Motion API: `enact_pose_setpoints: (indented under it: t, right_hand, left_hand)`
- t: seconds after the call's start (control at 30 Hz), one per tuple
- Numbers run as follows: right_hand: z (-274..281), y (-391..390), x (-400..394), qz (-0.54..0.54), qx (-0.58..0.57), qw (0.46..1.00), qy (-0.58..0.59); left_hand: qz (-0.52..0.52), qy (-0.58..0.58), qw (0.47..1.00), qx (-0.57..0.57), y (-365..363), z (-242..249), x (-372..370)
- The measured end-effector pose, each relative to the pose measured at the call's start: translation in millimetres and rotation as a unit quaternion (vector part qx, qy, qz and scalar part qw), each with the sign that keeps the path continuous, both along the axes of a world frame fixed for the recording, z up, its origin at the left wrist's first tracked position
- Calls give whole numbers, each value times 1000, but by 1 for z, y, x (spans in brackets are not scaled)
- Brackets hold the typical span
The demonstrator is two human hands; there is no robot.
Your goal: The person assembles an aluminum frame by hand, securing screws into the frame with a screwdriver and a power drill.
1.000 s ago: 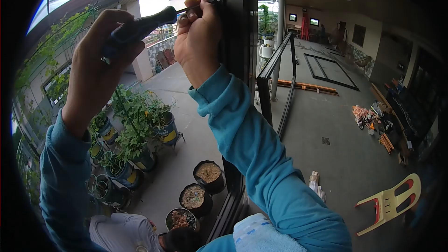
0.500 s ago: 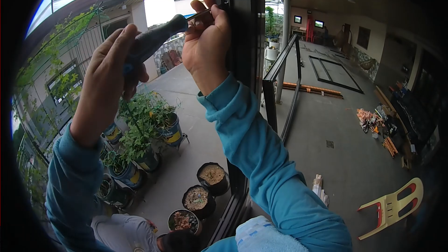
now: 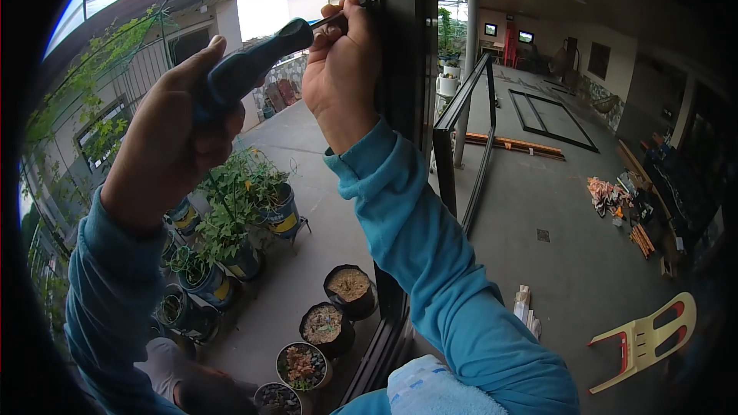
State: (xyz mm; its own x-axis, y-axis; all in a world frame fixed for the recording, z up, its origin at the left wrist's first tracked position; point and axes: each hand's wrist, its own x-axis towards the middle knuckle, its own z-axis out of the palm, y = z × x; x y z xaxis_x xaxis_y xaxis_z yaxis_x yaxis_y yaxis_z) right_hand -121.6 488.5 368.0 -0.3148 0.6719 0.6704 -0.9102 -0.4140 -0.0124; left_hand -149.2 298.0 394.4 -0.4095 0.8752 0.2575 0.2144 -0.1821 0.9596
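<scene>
My left hand (image 3: 165,127) is wrapped round the thick dark handle of a screwdriver (image 3: 257,65), which slants up to the right. Its thin shaft runs into the curled fingers of my right hand (image 3: 338,81), closed about it close to the tip. That hand is up against a tall dark metal frame post (image 3: 403,100). The tip and whatever it meets on the post are hidden by my fingers or too small to make out.
Potted plants (image 3: 231,238) and soil-filled pots (image 3: 348,284) stand on the floor to the left. A person (image 3: 165,369) is low beneath my left arm. On the right are an upright dark frame (image 3: 465,131), a frame lying flat (image 3: 550,119) and a yellow chair (image 3: 646,338).
My left hand has rolled round the handle, its thumb now lying along the top. My right hand's fingers have curled in more. The person below has shifted left.
</scene>
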Motion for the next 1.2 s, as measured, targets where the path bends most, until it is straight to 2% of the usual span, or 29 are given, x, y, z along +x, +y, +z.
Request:
enact_pose_setpoints:
  t: [0.03, 0.1, 0.13, 0.17, 0.2, 0.23, 0.27, 0.3, 0.33, 0.37, 0.4, 0.43, 0.5, 0.57, 0.6, 0.63, 0.67, 0.7, 0.77, 0.83, 0.87, 0.9, 0.93, 0.97, 1.03, 1.07, 1.1, 1.17, 1.2]
  right_hand:
    - [0, -1, 0, 1, -8, 1000, -7]
    - [1, -2, 2, -11, -1, 1000, -6]
    - [1, -2, 2, -24, 3, 1000, -7]
    - [2, -3, 2, -23, 3, 1000, -7]
    - [3, -5, 3, -22, -7, 1000, -9]
    - [5, -7, 5, -21, -17, 1000, -12]
    - [3, -10, 6, -21, -17, 1000, -13]
    - [2, -16, 9, -5, -4, 1000, -6]
    - [1, -19, 11, 10, 9, 1000, 1]
    - [0, -17, 10, 10, 10, 1000, 0]
    - [1, -14, 8, -10, 18, 1000, -1]
    - [1, -12, 6, -29, 24, 999, -1]
    - [-1, -9, 4, -27, 21, 999, -6]
    - [-1, -7, 3, -26, 17, 999, -11]
    - [0, -7, 4, -20, 20, 1000, -7]
    - [1, -7, 5, -15, 24, 1000, -3]
    - [2, -7, 6, -15, 24, 1000, -2]
    - [3, -8, 7, -7, 18, 1000, -6]
    - [3, -9, 8, 1, 14, 1000, -10]
    - [3, -9, 8, -24, 15, 999, -33]
    - [5, -7, 9, -26, 15, 999, -32]
    - [9, -4, 8, -32, 5, 999, -25]
    - [10, -2, 7, -37, -4, 999, -19]
    - [11, -1, 6, -37, -1, 999, -18]
    - [12, 1, 7, -9, 4, 999, -33]
    - [8, 0, 8, -18, 31, 998, -44]
    - [4, -1, 10, -21, 28, 999, -41]
    - [1, -3, 12, -59, 53, 996, -38]
    - [0, -1, 13, -73, 68, 994, -41]
  left_hand:
    - [1, -1, 1000, 0, -2, 0, 5]
    - [112, 121, 985, 55, 0, -2, 23]
    - [178, 233, 946, 141, 3, -8, 28]
    - [178, 233, 946, 140, 5, -8, 21]
    - [228, 531, 783, 231, 8, -4, 14]
    - [248, 762, 521, 293, 10, -4, 9]
    - [241, 713, 578, 317, 14, -10, 7]
    - [241, 713, 577, 317, 13, -7, 10]
    - [212, 546, 775, 238, 10, -2, 14]
    - [168, 338, 915, 142, 7, 2, 20]
    - [169, 166, 962, 138, 6, 5, 29]
    - [169, 165, 962, 138, 4, 7, 32]
    - [129, 56, 987, 76, 1, 10, 33]
    - [124, 106, 982, 95, -3, 5, 34]
    - [170, 257, 946, 99, -2, 3, 28]
    - [211, 402, 885, 101, -2, 1, 20]
    - [170, 555, 789, 201, 4, -1, 0]
    - [168, 555, 790, 200, 6, 3, -3]
    - [253, 766, 504, 308, 7, 7, -5]
    - [260, 763, 516, 291, 5, 6, 6]
    - [248, 466, 830, 183, 3, 6, 13]
    - [188, 76, 978, 39, 2, 7, 16]
    - [79, -16, 997, 4, 9, 6, 10]
    - [79, -16, 997, 6, 8, 3, 11]
    - [199, 114, 972, 41, 7, -1, 34]
    - [147, 235, 961, 19, -1, 2, 28]
    - [143, 238, 961, 17, -3, -3, 23]
    - [175, 477, 855, 99, -3, -17, 17]
    - [227, 479, 844, 82, -4, -18, 28]
